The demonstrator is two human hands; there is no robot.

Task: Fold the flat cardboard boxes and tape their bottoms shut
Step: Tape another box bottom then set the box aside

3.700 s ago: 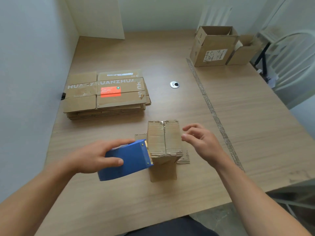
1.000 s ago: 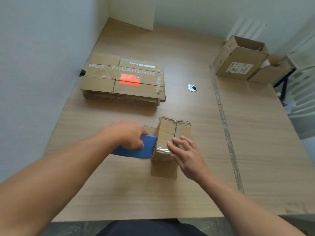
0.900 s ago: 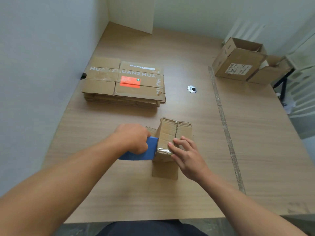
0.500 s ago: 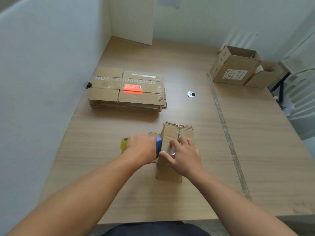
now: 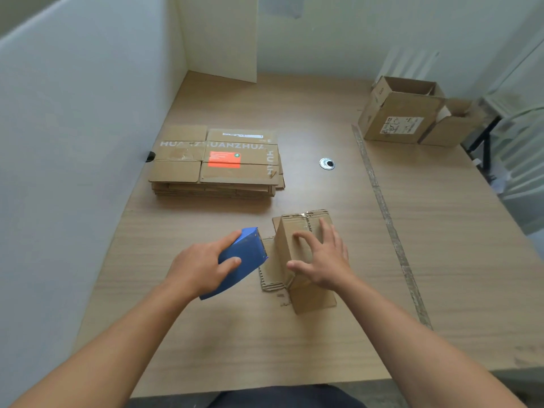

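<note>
Left grip [image 5: 203,269] is wrapped round the blue tape dispenser [image 5: 240,259], thumb on one side and fingers on the other, holding its mouth just beside the box's left wall. Right grip [image 5: 322,260] is splayed out with nothing pinched, pressing down on the small box [image 5: 290,251]. The box stands bottom-up on the surface [image 5: 441,245], near the front edge and about the middle.

Handling-wise, I'd guess it's light, empty corrugated: stiff in the walls, floppy at the flaps (the edges look pretty chewed). It'll probably skate on the wood unless pinned. I'd hold it by the side walls near the corners, clear of the seam.

Further back is the stack of flat boxes [image 5: 217,163], and far right are two folded boxes [image 5: 400,116].
</note>
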